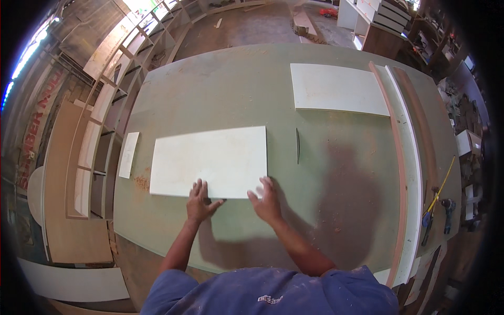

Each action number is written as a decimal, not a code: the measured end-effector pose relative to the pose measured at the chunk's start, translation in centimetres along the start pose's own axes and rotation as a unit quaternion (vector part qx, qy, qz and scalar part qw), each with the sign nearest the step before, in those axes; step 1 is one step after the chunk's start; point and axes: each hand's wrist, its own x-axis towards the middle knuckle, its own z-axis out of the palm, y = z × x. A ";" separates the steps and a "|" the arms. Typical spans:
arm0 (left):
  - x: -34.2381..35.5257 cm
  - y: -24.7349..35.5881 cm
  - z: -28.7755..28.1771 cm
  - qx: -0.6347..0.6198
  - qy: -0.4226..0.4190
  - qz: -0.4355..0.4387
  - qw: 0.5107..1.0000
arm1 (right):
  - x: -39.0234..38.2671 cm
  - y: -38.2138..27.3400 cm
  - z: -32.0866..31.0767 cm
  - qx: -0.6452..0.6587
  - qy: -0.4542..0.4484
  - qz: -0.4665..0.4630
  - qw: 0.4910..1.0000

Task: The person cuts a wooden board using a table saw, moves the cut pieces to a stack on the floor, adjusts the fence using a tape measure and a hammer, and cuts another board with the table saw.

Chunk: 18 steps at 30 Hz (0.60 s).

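A white rectangular board (pixel 210 157) lies flat on the green worktable (pixel 220 89) in front of me. My left hand (pixel 199 203) rests at the board's near edge, fingers spread over its top and thumb out to the right. At the near right corner is my right hand (pixel 268 200), its fingers and thumb apart around that corner. Neither hand is wrapped round the board. A thin dark strip (pixel 297 146) lies to the right of the board, and a small white offcut (pixel 129 155) to its left.
Another white board (pixel 336 90) lies at the far right, against long wooden strips (pixel 391 121). A drill (pixel 448 215) and a yellow measuring tape (pixel 445 176) sit at the right edge. Sawdust (pixel 142 182) is scattered near the offcut. A wooden frame (pixel 109 113) stands along the left side.
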 end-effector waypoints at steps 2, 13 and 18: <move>-2.4 -1.1 -1.5 -0.024 -0.013 0.014 1.000 | -3.3 0.6 1.9 -0.169 0.037 -0.073 0.982; -6.9 -23.1 -1.4 0.035 0.171 -0.368 0.913 | -7.1 0.7 4.6 -0.211 0.116 0.057 0.969; -7.3 -25.4 -4.0 0.029 0.127 -0.397 0.908 | -9.4 -2.5 2.3 -0.014 0.091 0.257 0.962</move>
